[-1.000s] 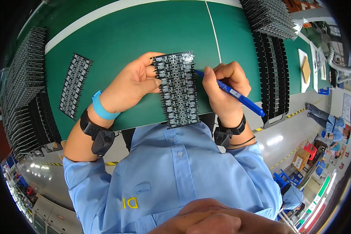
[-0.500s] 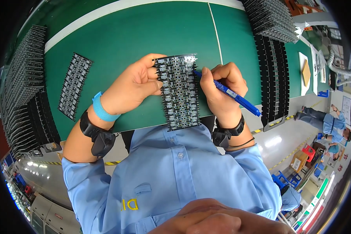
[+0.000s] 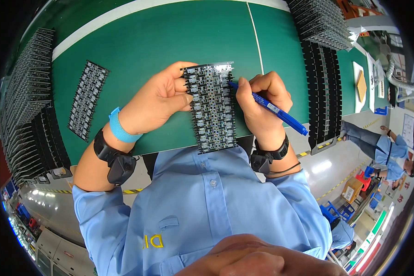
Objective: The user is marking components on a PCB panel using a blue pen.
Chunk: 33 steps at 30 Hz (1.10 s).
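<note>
My left hand (image 3: pixel 158 99) grips the left edge of a long black circuit board panel (image 3: pixel 211 108), held upright over the green table (image 3: pixel 170 41) close to my chest. My right hand (image 3: pixel 260 99) holds a blue pen (image 3: pixel 271 108) with its tip touching the panel's upper right edge. A blue band and a black wrist strap sit on my left wrist; a black strap is on my right wrist.
A second black panel (image 3: pixel 87 99) lies flat on the table at the left. Racks of stacked black panels line the left edge (image 3: pixel 25 110) and the right side (image 3: pixel 324 78). Another person (image 3: pixel 382 147) in blue stands at the far right.
The panel and both hands have shifted slightly right and up; the pen tip stays at the panel's right edge, a little higher on it.
</note>
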Each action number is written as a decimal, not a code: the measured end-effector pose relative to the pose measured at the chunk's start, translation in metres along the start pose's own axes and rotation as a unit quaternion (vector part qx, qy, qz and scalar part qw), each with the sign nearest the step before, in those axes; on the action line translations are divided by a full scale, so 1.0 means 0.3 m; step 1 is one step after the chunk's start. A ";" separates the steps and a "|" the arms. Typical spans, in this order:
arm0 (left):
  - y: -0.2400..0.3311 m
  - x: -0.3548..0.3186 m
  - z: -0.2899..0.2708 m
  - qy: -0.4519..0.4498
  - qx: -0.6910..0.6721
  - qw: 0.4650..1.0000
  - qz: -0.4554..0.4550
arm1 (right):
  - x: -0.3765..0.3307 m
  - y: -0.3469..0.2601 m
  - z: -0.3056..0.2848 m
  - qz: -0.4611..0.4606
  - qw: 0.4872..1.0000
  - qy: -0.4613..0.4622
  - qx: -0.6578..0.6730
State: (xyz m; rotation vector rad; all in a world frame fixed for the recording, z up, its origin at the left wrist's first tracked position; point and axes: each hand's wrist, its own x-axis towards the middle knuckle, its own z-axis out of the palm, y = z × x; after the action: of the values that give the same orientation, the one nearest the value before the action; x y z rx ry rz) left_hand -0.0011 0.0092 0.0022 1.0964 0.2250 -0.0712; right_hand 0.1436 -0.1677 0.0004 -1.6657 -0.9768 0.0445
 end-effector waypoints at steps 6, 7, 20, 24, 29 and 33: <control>-0.001 -0.002 -0.005 -0.002 -0.003 1.000 -0.005 | -0.003 0.001 0.000 0.003 1.000 -0.004 -0.002; 0.000 -0.002 -0.004 -0.001 -0.003 1.000 -0.005 | -0.004 0.003 -0.001 0.003 1.000 -0.004 -0.002; 0.011 -0.007 0.040 0.005 -0.028 0.999 -0.030 | -0.009 -0.036 -0.047 0.018 0.998 0.018 0.064; -0.020 -0.002 0.027 -0.003 -0.027 0.999 -0.026 | -0.005 -0.016 -0.035 0.011 0.999 0.008 0.040; -0.012 -0.005 0.029 -0.005 -0.033 0.999 -0.031 | -0.002 -0.005 -0.026 0.016 1.000 0.005 0.020; -0.005 -0.004 0.035 -0.001 -0.033 0.999 -0.033 | 0.000 -0.007 -0.019 0.014 1.000 0.006 0.007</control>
State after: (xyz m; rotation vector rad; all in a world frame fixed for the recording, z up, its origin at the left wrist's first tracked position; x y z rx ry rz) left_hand -0.0010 -0.0011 0.0057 1.0233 0.2604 -0.1218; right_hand 0.1453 -0.1723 0.0041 -1.6649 -0.9416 0.0601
